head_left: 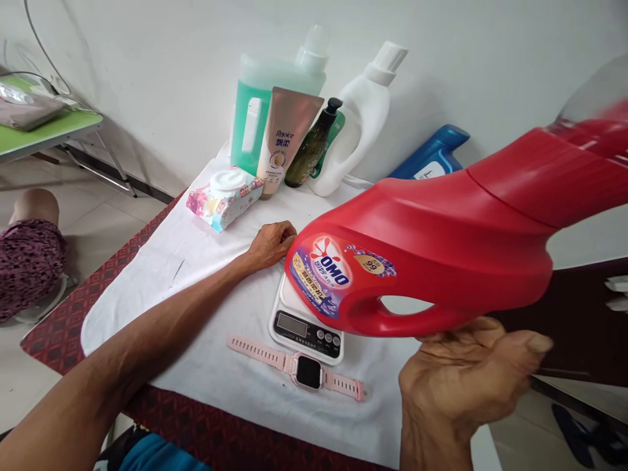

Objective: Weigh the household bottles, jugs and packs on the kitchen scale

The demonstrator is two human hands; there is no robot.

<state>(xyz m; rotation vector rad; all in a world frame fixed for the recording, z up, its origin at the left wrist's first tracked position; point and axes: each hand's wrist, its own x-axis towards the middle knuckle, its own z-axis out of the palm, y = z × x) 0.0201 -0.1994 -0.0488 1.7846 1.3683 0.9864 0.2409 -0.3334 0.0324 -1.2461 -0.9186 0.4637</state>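
A large red OMO laundry detergent bottle (422, 235) fills the right half of the view, tilted, its base end over a white digital kitchen scale (307, 327). My right hand (471, 373) is palm up beneath the bottle near its handle, thumb out, other fingers partly hidden behind it. Beside the bottle's base, my left hand (272, 243) rests low with curled fingers; whether it touches the bottle or holds something is hidden. The scale's display looks blank. A pink-strapped smartwatch (308, 371) lies flat in front of the scale.
Along the wall stand a green liquid jug (245, 124), a Rejoice tube (289, 131), a dark pump bottle (314, 144) and a white bottle (363, 118). A wipes pack (226, 196) and a blue bottle (432, 157) are nearby. A person's knee (34, 209) shows left.
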